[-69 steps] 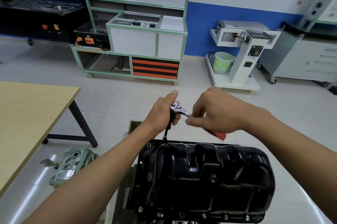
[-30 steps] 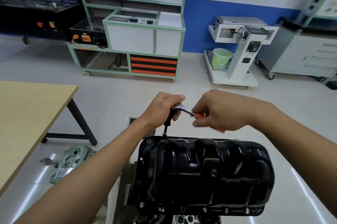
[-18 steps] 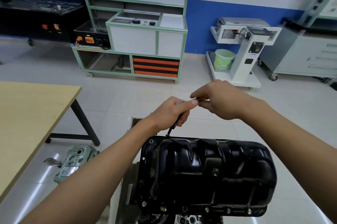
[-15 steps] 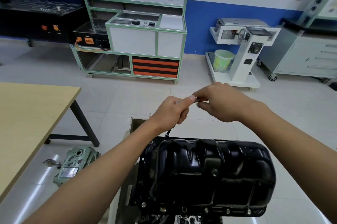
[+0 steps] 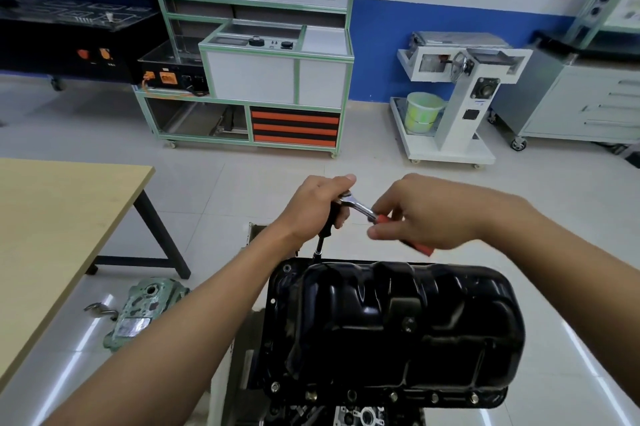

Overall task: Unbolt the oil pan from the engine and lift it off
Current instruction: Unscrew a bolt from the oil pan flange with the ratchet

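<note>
My left hand (image 5: 313,209) is closed in a fist around the top of the black extension bar (image 5: 320,245), with my thumb lying up over the head of the ratchet (image 5: 358,206). The bar drops from my fist, leaning a little, to the far left corner of the oil pan (image 5: 398,321), where its tip meets the flange. My right hand (image 5: 426,214) holds the ratchet by its red grip (image 5: 420,247), fingers curled round it and fingertips pinching near the steel shank. The end of the grip pokes out under my palm. A short bright stretch of shank shows between my two hands, which are near each other but not touching.

The oil pan is black and glossy. It sits bottom-up on the engine (image 5: 346,415) straight in front of me, just below both hands. A row of bolts (image 5: 393,396) shows along its near flange. Of the engine I see only a bit under that near edge.

To my left is a wooden table (image 5: 52,217), and a green metal casting (image 5: 142,308) lies on the floor near its leg. Against the far wall stands a green-framed cabinet (image 5: 277,79) with orange drawers. To its right is a white stand (image 5: 460,96) with a pale green bucket (image 5: 422,112) on its base, and a grey drawer cabinet (image 5: 588,103) stands at the right.
</note>
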`<state>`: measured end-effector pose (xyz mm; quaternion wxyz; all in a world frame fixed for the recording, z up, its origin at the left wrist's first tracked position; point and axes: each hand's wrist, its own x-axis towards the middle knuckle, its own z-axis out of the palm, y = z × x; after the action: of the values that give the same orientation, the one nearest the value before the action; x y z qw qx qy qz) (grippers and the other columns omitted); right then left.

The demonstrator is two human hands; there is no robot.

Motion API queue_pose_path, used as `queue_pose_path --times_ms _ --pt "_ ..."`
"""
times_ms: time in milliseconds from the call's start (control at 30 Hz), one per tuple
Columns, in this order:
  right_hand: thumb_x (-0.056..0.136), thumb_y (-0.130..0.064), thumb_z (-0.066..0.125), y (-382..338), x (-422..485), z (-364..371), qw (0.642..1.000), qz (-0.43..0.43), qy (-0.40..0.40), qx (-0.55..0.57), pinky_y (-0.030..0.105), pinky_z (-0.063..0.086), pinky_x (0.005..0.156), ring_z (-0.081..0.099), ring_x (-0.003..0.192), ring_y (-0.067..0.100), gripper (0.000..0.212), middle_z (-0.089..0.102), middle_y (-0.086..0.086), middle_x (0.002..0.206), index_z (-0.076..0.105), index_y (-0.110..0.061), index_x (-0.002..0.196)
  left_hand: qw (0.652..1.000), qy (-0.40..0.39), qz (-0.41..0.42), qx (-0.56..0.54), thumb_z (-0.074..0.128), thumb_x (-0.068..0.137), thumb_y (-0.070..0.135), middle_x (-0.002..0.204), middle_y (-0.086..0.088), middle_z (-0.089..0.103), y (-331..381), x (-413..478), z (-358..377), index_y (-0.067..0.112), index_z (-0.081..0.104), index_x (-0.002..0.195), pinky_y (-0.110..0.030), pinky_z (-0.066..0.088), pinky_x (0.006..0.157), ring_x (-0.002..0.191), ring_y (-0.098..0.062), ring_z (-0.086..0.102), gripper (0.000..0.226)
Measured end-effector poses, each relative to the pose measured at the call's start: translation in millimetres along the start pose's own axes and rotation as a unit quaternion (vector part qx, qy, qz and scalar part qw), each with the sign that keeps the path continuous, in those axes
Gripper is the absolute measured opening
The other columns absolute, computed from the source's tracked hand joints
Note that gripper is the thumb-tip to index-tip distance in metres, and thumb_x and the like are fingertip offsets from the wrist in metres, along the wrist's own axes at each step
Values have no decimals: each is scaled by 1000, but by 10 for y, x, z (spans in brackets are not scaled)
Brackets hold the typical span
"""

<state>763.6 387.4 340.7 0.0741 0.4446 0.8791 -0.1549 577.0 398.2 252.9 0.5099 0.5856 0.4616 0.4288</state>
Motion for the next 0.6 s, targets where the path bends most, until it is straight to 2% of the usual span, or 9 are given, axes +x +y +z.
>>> queue_pose_path --times_ms 67,133,200,267,367,467,500,533,600 --pt "98 -40 58 78 103 -40 996 6 41 -75 28 45 66 61 77 15 22 70 -3 80 71 -23 96 998 -65 -9 -3 51 90 45 51 -8 55 22 -11 -55 20 57 49 -32 39 57 53 -23 49 49" --pt "100 -34 54 105 221 -37 986 -1 103 -129 34 44 81 60 101 17 19 71 -9 100 68 -31 111 992 -122 -15 -1 48 93 46 49 -7 53 24 -25 -36 18 56 49 -34 40 62 52 -24 50 53" --pt "102 -31 52 96 328 -9 982 -18 139 -128 38 37 94 52 120 15 21 66 -15 119 66 -34 117 990 -141 -20 5 39 98 57 49 -7 48 23 -38 23 16 51 48 -36 39 66 53 -24 46 65" --pt "102 -29 51 94 382 32 980 -26 158 -118 38 34 93 49 125 13 22 63 -16 122 66 -34 117 991 -129 -27 -4 28 100 67 49 -5 44 26 -45 59 16 46 48 -31 43 62 51 -21 43 75" --pt "101 -34 50 122 327 71 981 -9 158 -113 38 43 92 53 120 16 28 66 -14 121 63 -34 126 994 -100 -32 -11 22 94 76 49 -1 44 24 -55 69 19 45 48 -18 44 54 50 -17 42 77" --pt "96 -47 56 62 165 3 987 49 100 -113 38 50 89 60 106 22 36 71 -1 111 64 -32 127 998 -61 -29 8 20 95 76 51 2 47 14 -47 102 23 47 47 -21 40 53 51 -15 42 77" --pt "93 -51 58 18 113 -10 990 55 67 -108 37 52 85 62 96 22 35 72 2 103 69 -28 117 998 -47 -27 15 19 97 75 51 2 48 11 -39 114 23 49 47 -24 37 53 50 -14 43 78" --pt "91 -54 60 -26 68 -3 994 45 36 -89 37 53 79 62 82 20 34 73 3 89 71 -23 100 999 -36 -22 21 18 98 74 51 2 49 8 -27 122 23 50 47 -28 34 54 50 -13 43 79" --pt "88 -59 62 -151 -15 32 998 21 -12 -53 38 51 64 56 57 14 47 64 2 61 65 -14 72 999 -29 -11 28 19 97 74 50 1 50 5 -13 134 23 51 48 -29 32 53 49 -12 42 78"
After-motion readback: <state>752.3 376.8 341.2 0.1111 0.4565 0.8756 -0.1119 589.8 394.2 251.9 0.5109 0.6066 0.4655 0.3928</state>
